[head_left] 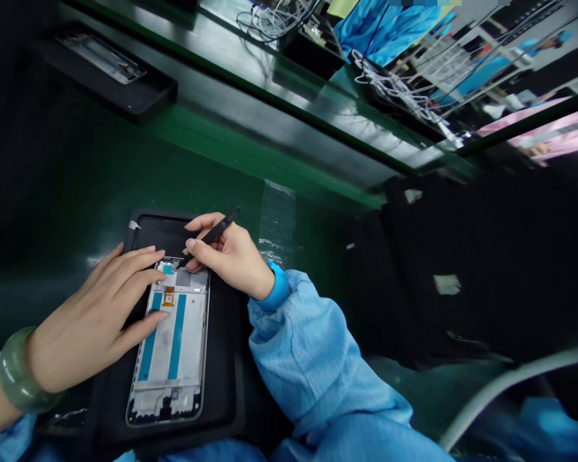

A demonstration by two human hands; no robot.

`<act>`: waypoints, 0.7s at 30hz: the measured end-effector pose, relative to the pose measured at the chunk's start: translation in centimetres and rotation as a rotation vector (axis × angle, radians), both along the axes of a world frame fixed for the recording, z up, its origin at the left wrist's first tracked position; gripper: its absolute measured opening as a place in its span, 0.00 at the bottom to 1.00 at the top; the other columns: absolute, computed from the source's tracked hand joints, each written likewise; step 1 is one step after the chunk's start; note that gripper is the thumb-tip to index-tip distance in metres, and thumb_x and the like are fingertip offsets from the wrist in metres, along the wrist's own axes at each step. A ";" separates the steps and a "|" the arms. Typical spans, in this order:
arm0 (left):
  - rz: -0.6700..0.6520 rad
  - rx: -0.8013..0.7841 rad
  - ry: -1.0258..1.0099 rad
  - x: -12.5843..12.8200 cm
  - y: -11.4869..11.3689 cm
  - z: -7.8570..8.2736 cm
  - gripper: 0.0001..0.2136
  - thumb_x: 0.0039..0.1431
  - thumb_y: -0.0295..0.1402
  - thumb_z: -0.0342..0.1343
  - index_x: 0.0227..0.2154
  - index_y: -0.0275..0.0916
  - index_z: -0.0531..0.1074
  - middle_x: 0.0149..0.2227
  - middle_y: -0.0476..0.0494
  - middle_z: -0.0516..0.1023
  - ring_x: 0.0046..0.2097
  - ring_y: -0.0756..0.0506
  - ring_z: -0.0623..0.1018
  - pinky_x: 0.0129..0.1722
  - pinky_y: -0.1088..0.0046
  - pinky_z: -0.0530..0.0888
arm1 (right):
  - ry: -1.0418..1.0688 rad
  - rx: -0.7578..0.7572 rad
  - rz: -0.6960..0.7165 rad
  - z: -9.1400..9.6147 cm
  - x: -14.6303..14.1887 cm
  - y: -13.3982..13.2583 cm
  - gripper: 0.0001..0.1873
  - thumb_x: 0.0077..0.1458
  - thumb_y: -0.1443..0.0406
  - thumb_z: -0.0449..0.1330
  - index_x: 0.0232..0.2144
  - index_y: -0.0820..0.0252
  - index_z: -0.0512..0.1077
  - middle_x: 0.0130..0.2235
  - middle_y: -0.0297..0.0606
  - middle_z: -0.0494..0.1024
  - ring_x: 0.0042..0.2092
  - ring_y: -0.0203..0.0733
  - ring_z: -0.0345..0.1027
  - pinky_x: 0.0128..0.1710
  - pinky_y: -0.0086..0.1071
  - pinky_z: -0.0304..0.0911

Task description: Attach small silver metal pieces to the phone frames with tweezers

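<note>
A phone frame (166,346) with blue adhesive strips and a small orange flex cable (168,296) lies in a black tray (226,385). Across its upper left edge rests my left hand (118,289), fingers stretched out and spread, thumb on the frame's surface. My right hand (231,256) pinches a black tweezers-like tool (219,228) between thumb and fingers. The tool's lower end is at the top edge of the phone frame, partly hidden by the fingers.
Another phone frame (101,58) lies on a black tray (139,102) at the far left of the green bench (212,173). Dark stacked trays (443,256) with bits of tape stand on the right. Bundled white cables (390,90) lie beyond the rail, and a person in pink (559,128) is there.
</note>
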State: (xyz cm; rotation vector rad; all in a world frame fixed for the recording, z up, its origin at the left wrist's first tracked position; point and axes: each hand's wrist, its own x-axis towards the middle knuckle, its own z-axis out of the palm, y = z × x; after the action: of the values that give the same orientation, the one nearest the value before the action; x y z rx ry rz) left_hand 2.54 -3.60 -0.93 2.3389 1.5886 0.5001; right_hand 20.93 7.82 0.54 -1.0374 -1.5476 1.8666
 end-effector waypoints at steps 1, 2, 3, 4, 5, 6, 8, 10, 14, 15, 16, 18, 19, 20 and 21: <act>0.001 -0.002 -0.003 0.0 0.0 0.0 0.21 0.59 0.47 0.48 0.50 0.41 0.65 0.58 0.42 0.64 0.61 0.40 0.62 0.63 0.52 0.55 | -0.003 0.004 0.004 0.0 0.0 0.0 0.19 0.46 0.60 0.65 0.38 0.60 0.64 0.24 0.27 0.72 0.24 0.32 0.72 0.25 0.25 0.71; 0.000 -0.002 -0.005 0.0 0.0 0.1 0.21 0.59 0.47 0.48 0.50 0.41 0.65 0.58 0.42 0.64 0.61 0.39 0.62 0.63 0.52 0.55 | -0.006 0.009 0.008 0.0 0.0 0.0 0.19 0.46 0.59 0.65 0.37 0.60 0.64 0.24 0.27 0.72 0.24 0.32 0.72 0.25 0.25 0.71; -0.002 -0.002 -0.005 0.0 0.1 0.1 0.21 0.59 0.47 0.48 0.50 0.40 0.65 0.58 0.41 0.64 0.61 0.39 0.62 0.63 0.52 0.55 | -0.008 0.015 0.011 -0.1 0.0 0.0 0.19 0.46 0.59 0.65 0.37 0.60 0.64 0.25 0.28 0.72 0.24 0.32 0.72 0.26 0.25 0.71; -0.005 -0.001 -0.004 0.0 0.1 0.1 0.21 0.59 0.47 0.49 0.50 0.40 0.64 0.58 0.41 0.64 0.61 0.39 0.62 0.63 0.52 0.55 | -0.013 0.023 0.013 -0.1 0.0 0.0 0.18 0.46 0.59 0.65 0.37 0.59 0.64 0.25 0.28 0.72 0.24 0.33 0.72 0.26 0.25 0.71; -0.009 -0.001 -0.001 0.0 0.1 0.0 0.21 0.59 0.47 0.49 0.50 0.40 0.64 0.58 0.41 0.64 0.61 0.40 0.62 0.63 0.52 0.55 | -0.020 0.032 0.015 -0.1 0.0 0.0 0.18 0.47 0.59 0.64 0.38 0.59 0.64 0.25 0.28 0.72 0.25 0.33 0.73 0.26 0.25 0.71; -0.013 0.000 0.004 0.0 0.1 0.0 0.21 0.59 0.47 0.49 0.50 0.40 0.64 0.59 0.41 0.64 0.62 0.40 0.61 0.63 0.52 0.54 | -0.030 0.043 0.015 -0.1 0.1 0.0 0.18 0.47 0.59 0.64 0.38 0.59 0.64 0.25 0.29 0.72 0.25 0.33 0.73 0.26 0.26 0.71; -0.018 0.001 0.011 -0.1 0.0 -0.1 0.21 0.59 0.47 0.49 0.50 0.40 0.64 0.59 0.41 0.63 0.62 0.40 0.61 0.64 0.52 0.54 | -0.049 0.063 0.016 -0.1 0.1 0.0 0.17 0.48 0.59 0.64 0.38 0.59 0.65 0.25 0.29 0.72 0.25 0.33 0.73 0.27 0.26 0.71; -0.019 0.001 0.015 -0.1 0.0 -0.1 0.21 0.59 0.47 0.49 0.50 0.40 0.63 0.59 0.41 0.63 0.62 0.40 0.61 0.64 0.53 0.54 | -0.058 0.074 0.014 -0.2 0.0 -0.1 0.17 0.48 0.59 0.63 0.38 0.59 0.65 0.25 0.29 0.72 0.25 0.33 0.73 0.27 0.27 0.71; -0.014 -0.010 0.013 -0.1 0.0 0.0 0.22 0.59 0.48 0.49 0.51 0.40 0.63 0.59 0.41 0.63 0.62 0.40 0.61 0.64 0.52 0.54 | -0.055 0.072 0.008 -0.2 0.0 -0.1 0.17 0.48 0.58 0.63 0.38 0.59 0.65 0.25 0.29 0.72 0.24 0.33 0.73 0.27 0.26 0.71; -0.015 -0.010 0.010 -0.1 0.0 0.0 0.22 0.59 0.48 0.49 0.51 0.40 0.63 0.59 0.41 0.63 0.62 0.40 0.61 0.64 0.52 0.54 | -0.055 0.070 0.007 -0.2 0.0 -0.1 0.17 0.48 0.59 0.63 0.38 0.59 0.65 0.25 0.29 0.72 0.24 0.33 0.73 0.27 0.26 0.71; -0.018 -0.009 0.006 -0.1 0.0 0.0 0.22 0.59 0.47 0.49 0.51 0.40 0.63 0.59 0.41 0.63 0.62 0.40 0.61 0.64 0.52 0.54 | -0.054 0.069 0.005 -0.2 0.0 -0.1 0.17 0.48 0.59 0.63 0.38 0.59 0.65 0.25 0.29 0.72 0.24 0.33 0.73 0.26 0.26 0.71; -0.021 0.002 0.004 -0.1 0.0 0.0 0.21 0.59 0.47 0.49 0.50 0.40 0.63 0.59 0.41 0.63 0.62 0.40 0.61 0.64 0.52 0.54 | -0.051 0.068 0.003 -0.1 0.0 -0.1 0.16 0.48 0.59 0.63 0.38 0.59 0.65 0.25 0.28 0.72 0.24 0.34 0.73 0.26 0.26 0.71; -0.021 0.007 0.005 -0.1 0.0 0.0 0.21 0.59 0.47 0.49 0.50 0.40 0.63 0.59 0.40 0.63 0.62 0.40 0.61 0.64 0.52 0.54 | -0.050 0.071 0.004 -0.1 0.0 -0.1 0.16 0.48 0.60 0.63 0.38 0.59 0.65 0.24 0.28 0.72 0.24 0.34 0.73 0.26 0.26 0.70; -0.021 0.012 0.006 -0.1 0.0 0.0 0.21 0.59 0.47 0.49 0.50 0.40 0.63 0.59 0.40 0.63 0.62 0.40 0.61 0.64 0.52 0.54 | -0.051 0.075 0.006 -0.1 0.0 -0.1 0.16 0.49 0.60 0.63 0.38 0.59 0.65 0.24 0.28 0.72 0.24 0.34 0.73 0.26 0.26 0.70; -0.020 0.015 0.008 -0.1 0.0 0.0 0.21 0.59 0.47 0.48 0.50 0.40 0.64 0.59 0.40 0.63 0.61 0.40 0.61 0.64 0.52 0.54 | -0.054 0.081 0.010 -0.1 0.0 -0.1 0.15 0.49 0.60 0.62 0.38 0.59 0.65 0.24 0.29 0.72 0.24 0.34 0.73 0.26 0.26 0.70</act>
State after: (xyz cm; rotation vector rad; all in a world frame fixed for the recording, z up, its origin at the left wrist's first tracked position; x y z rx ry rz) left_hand 2.47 -3.63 -0.89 2.3687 1.5684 0.5006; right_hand 20.95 7.76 0.44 -1.0543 -1.6476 1.7804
